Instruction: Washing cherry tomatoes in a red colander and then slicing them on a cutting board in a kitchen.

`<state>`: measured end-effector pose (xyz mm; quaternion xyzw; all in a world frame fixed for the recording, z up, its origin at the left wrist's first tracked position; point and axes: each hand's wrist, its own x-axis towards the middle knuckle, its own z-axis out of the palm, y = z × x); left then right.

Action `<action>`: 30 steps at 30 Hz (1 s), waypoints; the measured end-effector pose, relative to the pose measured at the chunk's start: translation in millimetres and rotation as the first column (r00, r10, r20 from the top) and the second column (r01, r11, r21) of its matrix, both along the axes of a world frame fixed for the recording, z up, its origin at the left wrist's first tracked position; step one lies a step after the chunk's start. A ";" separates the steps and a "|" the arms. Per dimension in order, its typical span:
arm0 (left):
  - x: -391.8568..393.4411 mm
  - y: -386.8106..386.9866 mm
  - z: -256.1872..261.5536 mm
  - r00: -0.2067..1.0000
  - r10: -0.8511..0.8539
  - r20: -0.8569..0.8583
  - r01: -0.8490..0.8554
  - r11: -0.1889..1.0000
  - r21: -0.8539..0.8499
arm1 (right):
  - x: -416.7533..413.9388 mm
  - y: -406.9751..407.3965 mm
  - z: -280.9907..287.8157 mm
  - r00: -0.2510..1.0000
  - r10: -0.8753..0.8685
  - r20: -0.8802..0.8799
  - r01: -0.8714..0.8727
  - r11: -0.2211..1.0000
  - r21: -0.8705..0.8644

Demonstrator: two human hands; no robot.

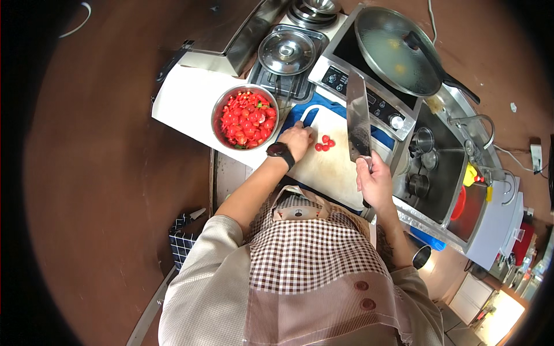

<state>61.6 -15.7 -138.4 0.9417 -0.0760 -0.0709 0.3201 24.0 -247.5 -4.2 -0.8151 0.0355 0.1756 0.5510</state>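
My right hand (pixel 375 179) grips the handle of a broad kitchen cleaver (pixel 359 116), its blade pointing away from me over the right part of the white cutting board (pixel 331 173). Several small red cherry tomatoes (pixel 325 143) lie together near the board's middle. My left hand (pixel 298 139), with a dark watch on its wrist, is at the board's left edge below the handle opening; its fingers are bent and whether they hold anything is hidden. Left of that hand stands a steel bowl (pixel 215 125) filled with cut red chillies and cherry tomatoes (pixel 249 119).
An induction cooker (pixel 322 75) stands behind the board, carrying a large glass-lidded pan (pixel 389 52). A steel lid (pixel 277 45) rests on a metal tray (pixel 305 93). To the right, a steel sink (pixel 441 184) holds several metal containers. Blue cloth (pixel 298 113) lies under the board.
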 end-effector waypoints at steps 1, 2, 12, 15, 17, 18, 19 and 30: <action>1.5 1.4 0.7 0.999 0.003 -0.039 -0.005 1.000 -0.029 | -0.9 -1.2 -1.4 1.000 -0.010 0.004 0.010 1.000 0.001; -0.2 1.2 1.4 0.999 0.046 -0.011 -0.047 0.993 -0.107 | -1.6 -2.4 -3.6 1.000 -0.007 0.023 0.007 1.000 -0.003; -30.7 12.9 78.4 0.892 -0.280 -0.355 -0.440 -0.355 -0.825 | 3.7 39.4 20.6 0.923 0.172 0.344 -0.154 0.985 -0.077; -34.8 15.0 82.7 0.913 -0.265 -0.311 -0.393 -0.363 -0.845 | 9.9 55.9 31.4 0.880 0.246 0.407 -0.223 0.969 -0.105; -36.3 16.5 80.9 0.923 -0.249 -0.293 -0.370 -0.371 -0.852 | 11.9 63.8 29.1 0.866 0.242 0.437 -0.220 0.970 -0.101; -36.6 17.0 82.1 0.932 -0.236 -0.275 -0.349 -0.377 -0.858 | 14.0 66.7 28.6 0.846 0.266 0.463 -0.234 0.964 -0.125; -37.4 17.5 83.6 0.934 -0.230 -0.275 -0.346 -0.379 -0.858 | 15.5 69.1 28.1 0.824 0.289 0.487 -0.248 0.957 -0.149; -41.3 32.2 85.9 0.963 -0.028 -0.269 -0.263 -0.329 -0.907 | 3.3 83.4 21.7 0.756 0.371 0.539 -0.263 0.926 -0.270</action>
